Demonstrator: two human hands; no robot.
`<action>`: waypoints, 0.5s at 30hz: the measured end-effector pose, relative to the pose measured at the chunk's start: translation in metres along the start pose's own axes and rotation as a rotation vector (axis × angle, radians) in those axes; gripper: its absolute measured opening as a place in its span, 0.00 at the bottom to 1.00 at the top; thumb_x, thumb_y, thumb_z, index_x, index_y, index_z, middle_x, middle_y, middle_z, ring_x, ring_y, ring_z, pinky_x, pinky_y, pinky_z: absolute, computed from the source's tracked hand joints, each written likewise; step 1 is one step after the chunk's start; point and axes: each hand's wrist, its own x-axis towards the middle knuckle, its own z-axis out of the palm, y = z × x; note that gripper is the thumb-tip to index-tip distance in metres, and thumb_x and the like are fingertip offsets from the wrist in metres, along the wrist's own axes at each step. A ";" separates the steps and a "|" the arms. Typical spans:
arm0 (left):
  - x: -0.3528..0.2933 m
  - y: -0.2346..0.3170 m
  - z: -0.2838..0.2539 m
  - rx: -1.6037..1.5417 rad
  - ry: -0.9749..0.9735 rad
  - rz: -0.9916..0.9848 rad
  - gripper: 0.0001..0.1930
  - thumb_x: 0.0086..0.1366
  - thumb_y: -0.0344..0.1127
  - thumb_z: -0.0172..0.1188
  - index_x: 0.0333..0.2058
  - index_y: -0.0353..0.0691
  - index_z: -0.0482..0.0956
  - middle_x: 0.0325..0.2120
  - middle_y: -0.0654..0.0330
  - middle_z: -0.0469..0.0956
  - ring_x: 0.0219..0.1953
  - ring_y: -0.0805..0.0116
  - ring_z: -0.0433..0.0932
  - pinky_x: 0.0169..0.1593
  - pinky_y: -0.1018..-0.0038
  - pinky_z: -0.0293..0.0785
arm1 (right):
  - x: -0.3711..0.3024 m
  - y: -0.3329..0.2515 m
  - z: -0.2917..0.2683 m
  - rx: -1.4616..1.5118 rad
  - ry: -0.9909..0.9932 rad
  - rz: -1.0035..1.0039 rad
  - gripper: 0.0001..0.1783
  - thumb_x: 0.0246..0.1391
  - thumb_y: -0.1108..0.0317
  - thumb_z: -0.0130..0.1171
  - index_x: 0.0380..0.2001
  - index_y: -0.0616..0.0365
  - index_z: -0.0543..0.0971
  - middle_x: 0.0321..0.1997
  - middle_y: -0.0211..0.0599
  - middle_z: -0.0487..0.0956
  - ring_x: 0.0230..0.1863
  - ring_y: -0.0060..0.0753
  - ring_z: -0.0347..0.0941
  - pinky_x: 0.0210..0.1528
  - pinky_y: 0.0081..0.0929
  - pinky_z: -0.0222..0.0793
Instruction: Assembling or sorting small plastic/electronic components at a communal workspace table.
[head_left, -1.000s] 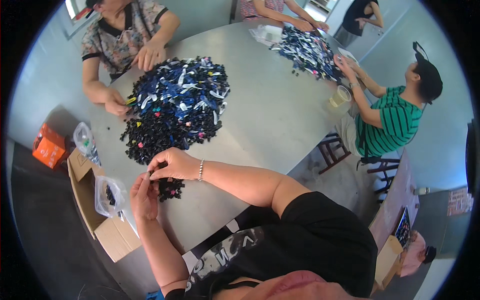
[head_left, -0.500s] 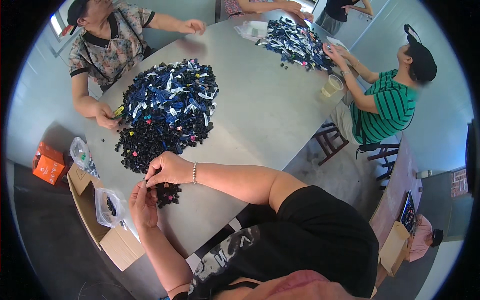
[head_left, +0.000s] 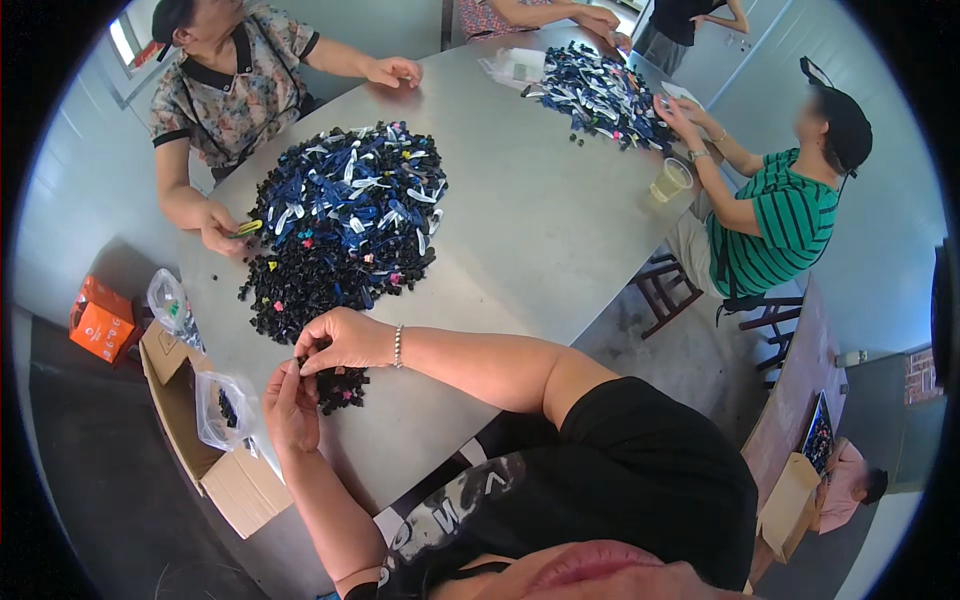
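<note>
My left hand (head_left: 291,412) and my right hand (head_left: 347,339) meet fingertip to fingertip at the table's near-left edge. Both are closed in a pinch. A tiny dark piece seems to lie between the fingertips, but it is too small and covered to name. Just under my right hand is a small heap of little black hair clips (head_left: 343,390) with a pink one among them. Beyond my hands rises a large pile of hair clips (head_left: 345,195): blue and white snap clips on the far part, small black clips nearer, and a few coloured ones.
Around the grey table (head_left: 520,220), one co-worker's hand (head_left: 220,228) holds a yellow-green clip. Another person in green stripes (head_left: 790,225) works by a second pile (head_left: 600,100) and a plastic cup (head_left: 671,181). At left are a cardboard box (head_left: 245,495), clear bag (head_left: 222,410) and orange bag (head_left: 102,322).
My hands stay pinched together in almost the same place, with the fingers shifted slightly. The whole view has moved a little. The co-worker's hand with the yellow-green clip has turned slightly.
</note>
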 end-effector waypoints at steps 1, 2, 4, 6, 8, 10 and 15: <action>0.000 0.001 0.002 0.000 0.012 0.001 0.07 0.68 0.33 0.52 0.36 0.36 0.77 0.24 0.67 0.74 0.25 0.79 0.68 0.27 0.84 0.61 | -0.001 -0.001 -0.001 -0.003 0.009 -0.008 0.10 0.48 0.66 0.67 0.31 0.60 0.82 0.25 0.27 0.79 0.22 0.13 0.70 0.21 0.15 0.67; 0.000 0.001 0.002 -0.001 0.018 0.004 0.07 0.68 0.33 0.52 0.36 0.36 0.77 0.24 0.67 0.74 0.25 0.79 0.68 0.27 0.84 0.61 | -0.001 -0.002 0.000 -0.006 0.019 -0.015 0.10 0.48 0.66 0.67 0.31 0.60 0.82 0.25 0.27 0.79 0.22 0.13 0.70 0.21 0.15 0.67; 0.001 0.002 0.004 0.008 -0.081 -0.019 0.07 0.68 0.33 0.52 0.35 0.36 0.77 0.24 0.67 0.73 0.24 0.79 0.68 0.27 0.84 0.61 | 0.000 0.003 -0.001 -0.026 0.048 -0.034 0.09 0.48 0.66 0.67 0.30 0.61 0.82 0.24 0.27 0.79 0.22 0.13 0.70 0.21 0.16 0.67; 0.001 0.000 0.001 0.019 -0.074 -0.013 0.07 0.68 0.33 0.52 0.36 0.36 0.76 0.25 0.66 0.74 0.25 0.80 0.69 0.27 0.85 0.62 | 0.000 0.007 -0.003 -0.057 0.078 -0.070 0.10 0.47 0.67 0.67 0.30 0.61 0.82 0.25 0.29 0.80 0.23 0.14 0.71 0.23 0.16 0.68; 0.000 -0.002 0.002 0.030 -0.082 -0.015 0.07 0.68 0.34 0.52 0.38 0.37 0.76 0.27 0.66 0.75 0.25 0.80 0.70 0.27 0.85 0.63 | -0.001 0.003 -0.001 -0.050 0.085 -0.057 0.10 0.47 0.67 0.68 0.30 0.61 0.82 0.26 0.30 0.81 0.24 0.15 0.72 0.23 0.16 0.68; -0.002 0.001 0.005 0.030 0.002 -0.011 0.07 0.68 0.33 0.52 0.36 0.36 0.76 0.24 0.66 0.74 0.25 0.79 0.69 0.27 0.84 0.62 | 0.002 0.001 0.000 -0.106 0.071 -0.143 0.10 0.47 0.67 0.68 0.31 0.61 0.83 0.28 0.33 0.83 0.27 0.17 0.75 0.26 0.17 0.69; -0.001 0.000 0.009 0.027 0.021 -0.006 0.07 0.68 0.34 0.53 0.36 0.36 0.76 0.24 0.66 0.74 0.25 0.79 0.69 0.27 0.84 0.62 | -0.004 -0.009 -0.001 -0.010 0.037 0.018 0.10 0.48 0.65 0.67 0.31 0.60 0.82 0.26 0.29 0.81 0.27 0.14 0.72 0.26 0.15 0.68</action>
